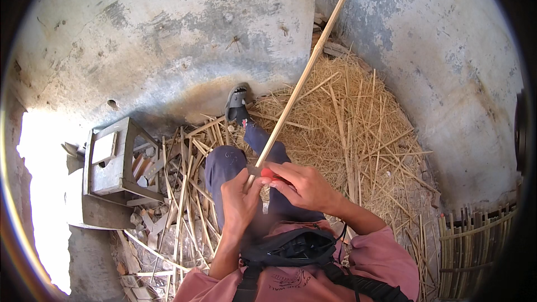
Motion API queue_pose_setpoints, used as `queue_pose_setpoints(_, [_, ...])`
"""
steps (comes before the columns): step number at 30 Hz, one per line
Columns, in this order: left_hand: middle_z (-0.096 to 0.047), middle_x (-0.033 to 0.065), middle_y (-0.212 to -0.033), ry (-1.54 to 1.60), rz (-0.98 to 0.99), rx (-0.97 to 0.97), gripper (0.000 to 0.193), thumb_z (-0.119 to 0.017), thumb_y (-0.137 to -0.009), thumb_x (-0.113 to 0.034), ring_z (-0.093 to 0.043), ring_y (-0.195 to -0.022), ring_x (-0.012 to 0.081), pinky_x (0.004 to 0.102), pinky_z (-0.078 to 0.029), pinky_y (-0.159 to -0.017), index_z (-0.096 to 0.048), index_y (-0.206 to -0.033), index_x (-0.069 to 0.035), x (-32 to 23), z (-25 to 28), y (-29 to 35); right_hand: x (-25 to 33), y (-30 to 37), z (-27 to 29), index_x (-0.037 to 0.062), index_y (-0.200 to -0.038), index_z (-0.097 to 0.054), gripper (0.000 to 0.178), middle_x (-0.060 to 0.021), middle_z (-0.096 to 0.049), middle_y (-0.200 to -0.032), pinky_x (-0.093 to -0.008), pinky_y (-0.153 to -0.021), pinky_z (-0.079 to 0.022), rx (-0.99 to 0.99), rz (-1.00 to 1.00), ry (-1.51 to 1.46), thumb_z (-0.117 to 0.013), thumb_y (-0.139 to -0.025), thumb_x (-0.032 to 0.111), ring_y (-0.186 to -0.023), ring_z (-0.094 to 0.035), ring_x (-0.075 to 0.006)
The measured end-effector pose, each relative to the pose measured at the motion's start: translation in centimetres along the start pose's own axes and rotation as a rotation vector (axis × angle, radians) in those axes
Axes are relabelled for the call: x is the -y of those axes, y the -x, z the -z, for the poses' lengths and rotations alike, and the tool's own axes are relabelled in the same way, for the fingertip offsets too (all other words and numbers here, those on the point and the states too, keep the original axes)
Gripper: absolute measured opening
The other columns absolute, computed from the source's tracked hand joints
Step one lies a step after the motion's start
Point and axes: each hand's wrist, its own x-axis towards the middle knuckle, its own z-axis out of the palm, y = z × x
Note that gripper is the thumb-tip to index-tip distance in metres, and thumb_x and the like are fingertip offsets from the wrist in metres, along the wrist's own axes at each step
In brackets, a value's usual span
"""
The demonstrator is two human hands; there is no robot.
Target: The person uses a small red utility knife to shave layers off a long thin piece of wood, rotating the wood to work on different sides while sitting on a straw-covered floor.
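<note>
A long, pale bamboo strip [299,85] slants from my lap up toward the far right. Near its lower end, my left hand [239,200] is closed round it. My right hand [305,183] grips the red handle of a knife [271,174]. Its short grey blade lies across the strip just above my left fingers, touching or very close to it; which I cannot tell. Most of the handle is hidden by my right fingers. Both hands are close together between my knees.
Bamboo shavings [335,117] and loose strips cover the floor ahead and right. A small wooden stool-like frame [106,159] stands at the left, with more strips [184,207] beside it. Plastered walls [184,33] rise ahead. A slatted bamboo panel [475,240] is at the lower right.
</note>
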Motion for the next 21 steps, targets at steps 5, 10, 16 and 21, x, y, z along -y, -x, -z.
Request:
queue_pose_setpoints(5, [-0.053, 0.0062, -0.06, 0.005, 0.002, -0.021, 0.029, -0.083, -0.095, -0.021, -0.038, -0.061, 0.0065, 0.0298, -0.035, -0.051, -0.069, -0.091, 0.004, 0.0, -0.5, -0.1, 0.5, 0.1, 0.4, 0.0002, -0.138, -0.065, 0.041, -0.0161, -0.075, -0.102, -0.0402, -0.072, -0.059, -0.002, -0.048, 0.011, -0.071, -0.1, 0.014, -0.084, -0.074, -0.0327])
queue_pose_setpoints(10, [-0.052, 0.0065, -0.059, -0.01, 0.001, -0.059, 0.033, -0.084, -0.095, -0.024, -0.038, -0.061, 0.0065, 0.0306, -0.035, -0.05, -0.069, -0.089, 0.004, 0.1, -0.5, 0.1, 0.8, 0.0, 0.2, -0.0002, -0.138, -0.065, 0.04, -0.016, -0.075, -0.102, -0.0399, -0.073, -0.059, -0.013, -0.055, 0.0, -0.071, -0.101, 0.015, -0.085, -0.074, -0.0322])
queue_pose_setpoints(16, [-0.053, 0.0101, -0.057, -0.07, 0.029, -0.053, 0.038, -0.084, -0.095, -0.032, -0.036, -0.058, 0.0106, 0.0332, -0.036, -0.05, -0.069, -0.089, 0.003, 1.0, -0.7, 0.1, 0.8, 0.1, 0.2, -0.0013, -0.137, -0.065, 0.04, -0.0154, -0.075, -0.104, -0.0394, -0.073, -0.059, -0.03, -0.059, 0.008, -0.071, -0.1, 0.014, -0.085, -0.074, -0.0313])
queue_pose_setpoints(21, [-0.053, 0.0114, -0.057, -0.12, 0.05, -0.046, 0.041, -0.082, -0.095, -0.038, -0.036, -0.054, 0.0157, 0.0354, -0.038, -0.05, -0.072, -0.092, 0.001, 0.7, -0.5, 0.1, 0.8, 0.2, 0.2, -0.0019, -0.137, -0.065, 0.041, -0.0158, -0.075, -0.105, -0.0391, -0.072, -0.06, -0.036, -0.066, 0.028, -0.072, -0.1, 0.013, -0.084, -0.074, -0.0312])
